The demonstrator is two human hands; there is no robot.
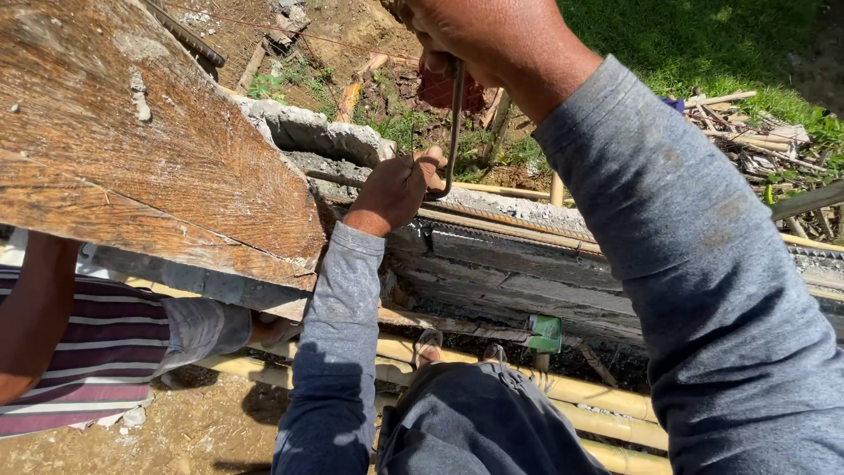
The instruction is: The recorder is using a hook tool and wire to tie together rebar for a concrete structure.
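Hooked steel tie tool [454, 132]: thin dark metal rod, hangs near vertical, lower end bent into a small hook. Upper end is gripped inside the right hand [475, 40], fist closed round it. Hook sits at the fingertips of the left hand [397, 189], which pinches a thin tie wire [413, 151] just beside it, over the top edge of the grey concrete block wall [334, 141].

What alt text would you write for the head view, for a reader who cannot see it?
A person's right hand grips a thin hooked metal rod, while the left hand pinches thin wire at its hook above a rough grey concrete-block wall. A weathered wooden plank and a co-worker's striped-sleeved arm are at the left.
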